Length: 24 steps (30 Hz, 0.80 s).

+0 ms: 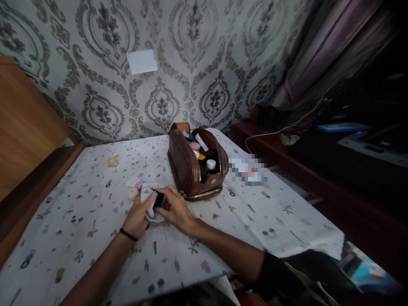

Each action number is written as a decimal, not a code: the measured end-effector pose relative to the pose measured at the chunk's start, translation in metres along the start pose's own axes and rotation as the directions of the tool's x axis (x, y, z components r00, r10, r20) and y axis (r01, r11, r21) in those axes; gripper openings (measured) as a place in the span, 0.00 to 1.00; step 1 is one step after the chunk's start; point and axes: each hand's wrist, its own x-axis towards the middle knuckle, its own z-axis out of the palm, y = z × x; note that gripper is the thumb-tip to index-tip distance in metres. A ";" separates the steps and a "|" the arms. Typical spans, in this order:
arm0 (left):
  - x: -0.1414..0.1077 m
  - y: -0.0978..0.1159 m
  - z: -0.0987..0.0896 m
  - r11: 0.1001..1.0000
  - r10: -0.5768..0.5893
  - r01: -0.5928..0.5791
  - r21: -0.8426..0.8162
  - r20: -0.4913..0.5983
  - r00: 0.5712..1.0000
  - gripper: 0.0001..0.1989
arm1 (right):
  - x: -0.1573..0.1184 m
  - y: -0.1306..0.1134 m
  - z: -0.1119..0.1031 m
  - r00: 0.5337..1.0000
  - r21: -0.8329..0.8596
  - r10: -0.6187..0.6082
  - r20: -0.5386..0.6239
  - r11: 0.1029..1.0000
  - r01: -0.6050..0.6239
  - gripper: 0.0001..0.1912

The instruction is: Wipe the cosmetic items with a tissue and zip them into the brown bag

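Observation:
My left hand (139,214) is closed around a white cloth (154,216), which wraps partly about a small black object (158,198). From the other side, the fingers of my right hand (177,209) grip the black object; its exact kind does not show. Just beyond my hands lies a white and purple tube (136,182). A small cream-coloured round item (132,194) sits beside my left fingers. Behind and right of my hands stands a brown leather toiletry bag (182,159), unzipped at the top, with several tubes and a white-capped container (211,164) inside.
A patterned white tablecloth (95,229) covers the table. Another small yellowish item (112,161) lies at the back left. A blurred-out item (250,171) is right of the bag. A wooden panel (28,127) borders the left; a dark cabinet (306,182) borders the right.

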 end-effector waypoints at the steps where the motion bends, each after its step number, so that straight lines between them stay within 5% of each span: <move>1: 0.000 0.000 0.000 1.000 -0.003 0.003 -0.005 -0.007 1.000 0.26 | 0.000 0.000 0.000 1.000 0.000 -0.001 0.004 1.000 0.001 0.27; 24: 0.006 0.001 0.000 0.996 0.042 -0.049 -0.080 -0.090 0.995 0.25 | 0.002 -0.001 -0.003 0.996 -0.021 0.082 -0.019 0.996 -0.082 0.24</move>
